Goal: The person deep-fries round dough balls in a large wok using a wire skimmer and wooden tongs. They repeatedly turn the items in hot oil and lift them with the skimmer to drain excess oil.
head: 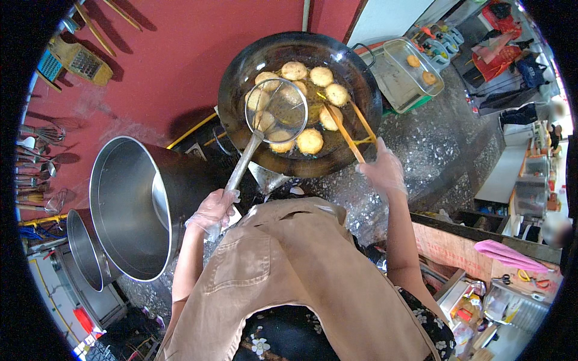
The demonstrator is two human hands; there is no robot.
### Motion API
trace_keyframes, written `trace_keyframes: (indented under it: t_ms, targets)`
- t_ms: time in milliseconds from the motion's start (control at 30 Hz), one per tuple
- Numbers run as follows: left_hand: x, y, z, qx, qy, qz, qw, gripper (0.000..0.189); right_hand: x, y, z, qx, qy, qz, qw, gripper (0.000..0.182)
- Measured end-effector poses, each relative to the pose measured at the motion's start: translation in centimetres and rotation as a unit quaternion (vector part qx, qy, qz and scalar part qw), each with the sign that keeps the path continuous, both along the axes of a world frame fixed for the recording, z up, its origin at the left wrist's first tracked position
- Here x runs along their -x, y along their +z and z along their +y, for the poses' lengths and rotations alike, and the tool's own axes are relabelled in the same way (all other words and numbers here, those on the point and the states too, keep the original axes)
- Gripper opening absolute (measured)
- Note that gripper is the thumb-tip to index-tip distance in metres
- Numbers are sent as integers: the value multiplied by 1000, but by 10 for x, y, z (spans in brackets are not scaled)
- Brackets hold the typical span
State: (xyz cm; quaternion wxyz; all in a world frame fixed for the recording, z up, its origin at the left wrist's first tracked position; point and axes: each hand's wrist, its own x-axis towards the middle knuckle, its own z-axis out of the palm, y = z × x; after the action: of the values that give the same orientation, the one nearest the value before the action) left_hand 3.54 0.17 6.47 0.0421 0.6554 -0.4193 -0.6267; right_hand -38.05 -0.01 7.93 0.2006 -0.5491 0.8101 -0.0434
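My left hand (216,211), in a clear plastic glove, is closed around the handle of a round wire-mesh skimmer (295,106). The skimmer's mesh hangs over the left part of a large dark wok (361,155) holding oil. Several round golden cakes (309,141) lie in the oil, some of them seen through the mesh. My right hand (384,170), also gloved, grips wooden tongs or long chopsticks (345,131) by the rear end. Their two tips are spread, beside a pale cake (337,94) and over another (330,118); whether they touch either is unclear.
Two tall metal pots (101,225) (76,243) stand at the left. Right of the wok, a tray (395,97) holds two browned cakes (413,61). Utensils and graters (86,63) hang on the red wall. A cluttered wooden counter (456,246) is at the lower right; people are farther back.
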Motion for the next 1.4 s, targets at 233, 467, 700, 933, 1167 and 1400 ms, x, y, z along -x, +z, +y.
trace_keyframes:
  t_ms: [233,467,700,933,1167,1400]
  targets:
    - [6,5,-3,-3,2,-14,1000,39,1,-38,-57,1,-48,24,999,92]
    - [1,-4,0,11,-8,-15,1000,40,-5,-39,-47,-46,-40,43,997,94]
    - [-7,-17,3,10,0,-1,1000,39,-9,2,-24,-98,-37,-14,994,101]
    - [-6,-18,0,11,-5,-2,1000,40,0,-27,-35,0,-157,-380,911,82]
    - [-4,-11,3,34,-26,-41,998,44,-6,-42,-51,-16,-109,-836,537,60]
    - [2,1,4,20,-26,-42,999,46,-27,-34,-126,80,95,19,992,90]
